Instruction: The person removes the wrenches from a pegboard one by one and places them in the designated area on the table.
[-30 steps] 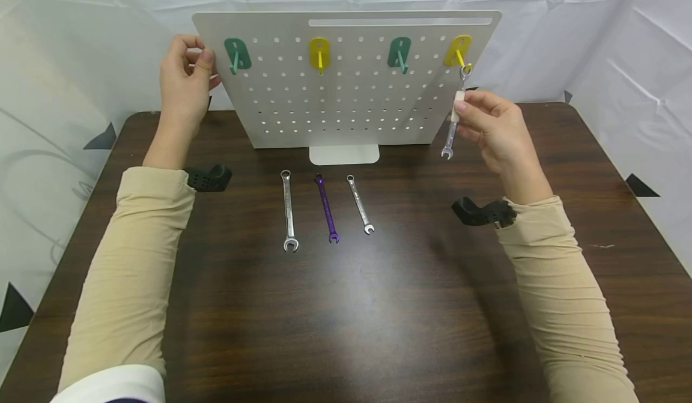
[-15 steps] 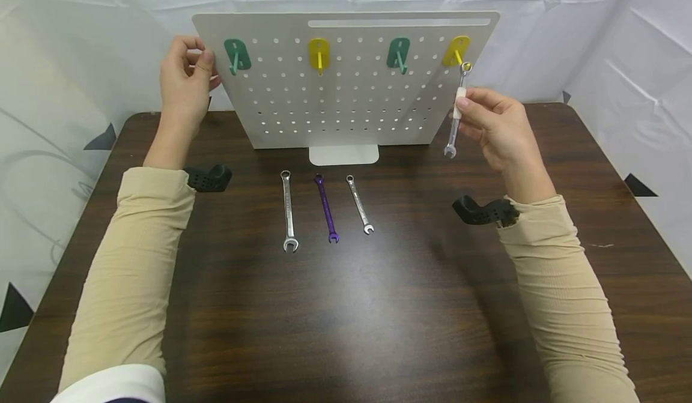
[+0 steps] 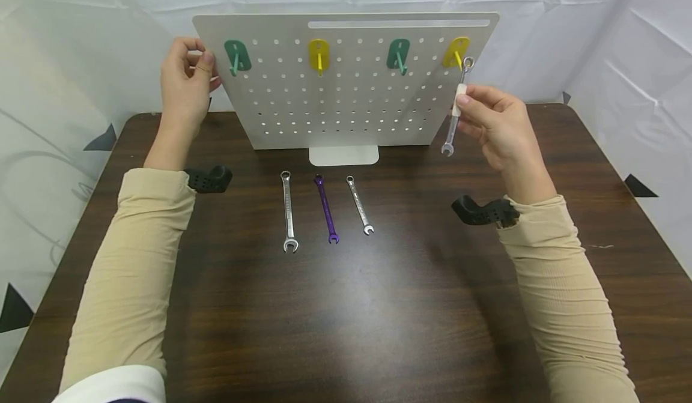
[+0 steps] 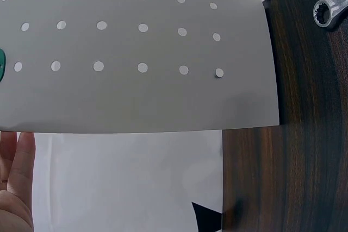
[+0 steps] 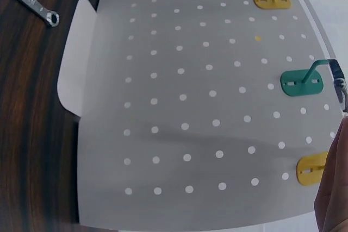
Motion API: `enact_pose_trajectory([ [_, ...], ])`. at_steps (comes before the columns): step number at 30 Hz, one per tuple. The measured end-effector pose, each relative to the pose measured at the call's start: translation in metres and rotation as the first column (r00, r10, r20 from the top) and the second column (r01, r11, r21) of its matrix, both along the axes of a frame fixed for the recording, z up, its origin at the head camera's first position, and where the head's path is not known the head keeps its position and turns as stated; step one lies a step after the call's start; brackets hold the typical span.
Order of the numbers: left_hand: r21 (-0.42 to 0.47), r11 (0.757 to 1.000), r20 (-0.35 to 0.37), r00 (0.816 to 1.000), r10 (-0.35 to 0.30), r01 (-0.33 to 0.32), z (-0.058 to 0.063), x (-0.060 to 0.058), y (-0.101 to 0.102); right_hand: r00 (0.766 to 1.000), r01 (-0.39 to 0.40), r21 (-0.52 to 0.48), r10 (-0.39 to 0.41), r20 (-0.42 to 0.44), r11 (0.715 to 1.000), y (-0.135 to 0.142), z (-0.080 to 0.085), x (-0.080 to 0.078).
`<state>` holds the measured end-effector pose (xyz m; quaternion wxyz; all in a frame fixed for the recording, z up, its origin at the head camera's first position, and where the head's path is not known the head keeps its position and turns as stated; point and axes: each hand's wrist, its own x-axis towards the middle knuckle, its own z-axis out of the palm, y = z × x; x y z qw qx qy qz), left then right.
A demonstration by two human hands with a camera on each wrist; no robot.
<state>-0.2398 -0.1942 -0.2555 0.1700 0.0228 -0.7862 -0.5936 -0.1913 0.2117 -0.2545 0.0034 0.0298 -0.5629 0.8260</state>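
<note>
My right hand [image 3: 500,130] pinches a silver combination wrench [image 3: 451,133] by its white-wrapped middle. The wrench tilts slightly, ring end up, with the ring right by the tip of the far-right yellow hook [image 3: 456,51]; its open end points down. In the right wrist view only part of my fingers [image 5: 334,188] shows at the right edge. My left hand [image 3: 186,81] holds the left edge of the grey pegboard [image 3: 346,103], thumb and fingers bent there. In the left wrist view, two fingertips [image 4: 24,148] meet the board's edge.
A large silver wrench [image 3: 288,211], a purple wrench [image 3: 327,208] and a small silver wrench [image 3: 359,205] lie side by side on the dark wooden table [image 3: 324,319]. The pegboard also bears two green hooks [image 3: 399,53] and another yellow hook [image 3: 319,54]. White sheeting [image 3: 605,48] hangs behind.
The right hand has raised the wrench a little, and its ring end has shifted up and slightly right by the yellow hook's tip. The left hand and the wrenches on the table stay put.
</note>
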Motion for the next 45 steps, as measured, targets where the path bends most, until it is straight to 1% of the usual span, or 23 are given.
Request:
enact_pose_trajectory([
  [4, -0.003, 1.000, 0.000, 1.000, -0.001, 0.001, 0.000, 0.001, 0.000, 1.000, -0.018, 0.008, 0.018, -0.015, 1.000, -0.002, 0.000, 0.001],
  [7, -0.003, 1.000, 0.003, 1.000, -0.002, 0.002, 0.000, 0.001, 0.000, 0.999, -0.036, 0.035, 0.037, -0.026, 0.999, -0.004, -0.002, 0.003],
  [10, 0.003, 1.000, 0.005, 1.000, -0.003, 0.003, 0.000, 0.001, 0.000, 0.998, -0.056, 0.077, 0.057, -0.017, 0.995, -0.007, -0.004, 0.004],
  [13, 0.009, 1.000, 0.005, 1.000, -0.006, 0.006, 0.000, 0.001, 0.000, 0.997, -0.078, 0.142, 0.078, 0.001, 0.987, -0.010, -0.007, 0.005],
  [18, 0.010, 1.000, -0.005, 1.000, -0.007, 0.007, -0.001, 0.001, 0.000, 0.993, -0.115, 0.247, 0.111, 0.031, 0.962, -0.016, -0.016, 0.007],
  [25, 0.005, 1.000, -0.009, 1.000, -0.003, 0.003, -0.002, -0.001, -0.001, 0.980, -0.183, 0.306, 0.150, 0.127, 0.935, -0.021, -0.031, 0.007],
  [29, 0.008, 1.000, -0.005, 1.000, -0.007, 0.007, 0.001, 0.002, 0.001, 0.970, -0.222, 0.353, 0.167, 0.178, 0.909, -0.022, -0.041, 0.006],
  [32, 0.009, 1.000, 0.000, 1.000, -0.008, 0.008, 0.002, 0.003, 0.002, 0.958, -0.256, 0.401, 0.177, 0.223, 0.880, -0.023, -0.050, 0.003],
  [34, 0.010, 1.000, 0.000, 1.000, -0.006, 0.006, 0.001, 0.002, 0.001, 0.948, -0.281, 0.425, 0.179, 0.263, 0.861, -0.022, -0.057, 0.000],
  [37, 0.012, 1.000, -0.003, 1.000, -0.003, 0.003, -0.001, 0.000, 0.000, 0.936, -0.308, 0.478, 0.172, 0.307, 0.823, -0.022, -0.068, -0.003],
  [40, 0.016, 1.000, 0.000, 1.000, -0.003, 0.003, -0.001, -0.001, 0.000, 0.929, -0.328, 0.527, 0.166, 0.330, 0.784, -0.022, -0.079, -0.005],
  [45, 0.016, 1.000, 0.005, 1.000, -0.001, 0.000, -0.001, -0.001, 0.000, 0.913, -0.374, 0.576, 0.179, 0.367, 0.727, -0.021, -0.093, -0.007],
])
